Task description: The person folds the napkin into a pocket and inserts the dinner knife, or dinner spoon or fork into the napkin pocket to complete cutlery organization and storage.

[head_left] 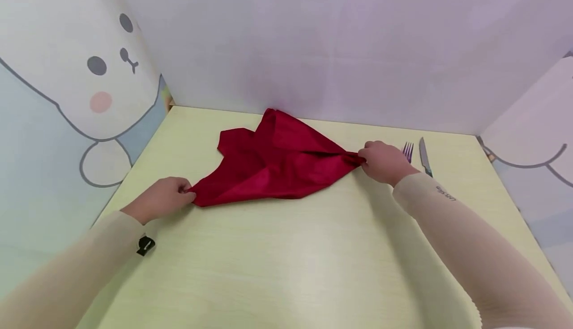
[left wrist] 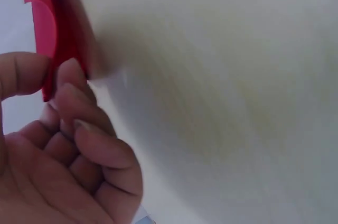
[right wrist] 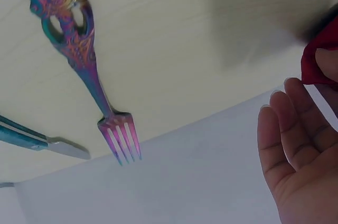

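Observation:
A dark red cloth napkin (head_left: 268, 170) spreads unevenly between both hands in the head view, with folds and a raised peak at the back. My left hand (head_left: 163, 197) pinches its left corner between thumb and fingertips. The right-hand corner is bunched in the fingers of my right hand (head_left: 385, 162). In the left wrist view, the thumb and index finger hold the red edge (left wrist: 47, 34) while the other fingers curl loosely. Only a bit of the napkin (right wrist: 310, 71) shows by the thumb in the right wrist view.
A rainbow-coloured fork (right wrist: 79, 57) with an ornate handle and a knife (right wrist: 63, 146) with a teal handle lie on the pale wooden table (head_left: 286, 249), just beyond the right hand. A plain curtain (head_left: 313, 45) stands behind, and patterned panels (head_left: 53, 120) flank the sides.

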`<state>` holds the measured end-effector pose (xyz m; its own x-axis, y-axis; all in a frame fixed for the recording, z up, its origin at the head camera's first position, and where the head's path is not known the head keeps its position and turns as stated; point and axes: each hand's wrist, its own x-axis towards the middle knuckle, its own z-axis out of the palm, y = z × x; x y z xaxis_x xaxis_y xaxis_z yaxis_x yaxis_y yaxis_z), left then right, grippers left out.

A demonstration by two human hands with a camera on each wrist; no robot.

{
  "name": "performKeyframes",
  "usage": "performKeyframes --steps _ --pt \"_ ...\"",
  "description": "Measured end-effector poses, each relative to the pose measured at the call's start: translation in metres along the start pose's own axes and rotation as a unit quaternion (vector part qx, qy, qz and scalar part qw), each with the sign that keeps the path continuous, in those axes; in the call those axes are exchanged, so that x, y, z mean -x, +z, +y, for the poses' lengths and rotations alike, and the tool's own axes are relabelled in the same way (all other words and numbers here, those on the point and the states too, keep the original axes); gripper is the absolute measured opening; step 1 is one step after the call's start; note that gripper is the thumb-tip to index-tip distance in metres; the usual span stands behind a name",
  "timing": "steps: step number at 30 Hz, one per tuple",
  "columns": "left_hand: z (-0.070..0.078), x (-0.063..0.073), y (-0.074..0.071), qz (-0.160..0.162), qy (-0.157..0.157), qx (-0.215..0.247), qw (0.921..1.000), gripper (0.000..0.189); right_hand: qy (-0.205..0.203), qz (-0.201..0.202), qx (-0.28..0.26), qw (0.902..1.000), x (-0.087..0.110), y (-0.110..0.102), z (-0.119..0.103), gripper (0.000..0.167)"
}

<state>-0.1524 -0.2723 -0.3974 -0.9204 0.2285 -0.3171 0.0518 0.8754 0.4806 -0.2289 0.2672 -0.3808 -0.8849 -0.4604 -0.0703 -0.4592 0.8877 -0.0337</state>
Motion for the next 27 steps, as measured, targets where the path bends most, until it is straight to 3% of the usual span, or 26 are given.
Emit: performKeyframes --steps 6,11,15,18,21,24,27 --pt "0.003 0.008 0.01 -0.009 -0.004 -0.036 0.9993 0.028 0.008 -0.011 0.015 0.9998 -0.004 0.007 -0.002 0.011" --pt "0.008 0.008 0.009 -0.002 -0.012 -0.06 0.9981 0.021 0.019 0.007 -0.016 0.9997 -0.012 0.009 -0.011 0.033" --pt "0.016 0.004 0.01 0.021 -0.009 -0.099 0.9948 0.022 0.035 -0.001 -0.054 0.9979 -0.02 0.012 -0.019 0.036" --pt "0.026 0.001 0.011 0.064 0.023 -0.146 0.9869 0.04 0.049 -0.02 -0.078 0.9956 -0.029 0.012 -0.026 0.036" --pt "0.036 -0.004 0.01 0.105 0.073 -0.188 0.9738 0.05 0.051 -0.032 -0.084 0.9946 -0.042 0.011 -0.037 0.04" --pt "0.048 -0.013 0.009 0.109 0.131 -0.212 0.9622 0.053 0.038 -0.029 -0.062 0.9969 -0.058 0.012 -0.048 0.042" --pt "0.06 -0.024 0.012 0.087 0.197 -0.236 0.9477 0.058 0.027 -0.026 -0.05 0.998 -0.075 0.012 -0.059 0.043"
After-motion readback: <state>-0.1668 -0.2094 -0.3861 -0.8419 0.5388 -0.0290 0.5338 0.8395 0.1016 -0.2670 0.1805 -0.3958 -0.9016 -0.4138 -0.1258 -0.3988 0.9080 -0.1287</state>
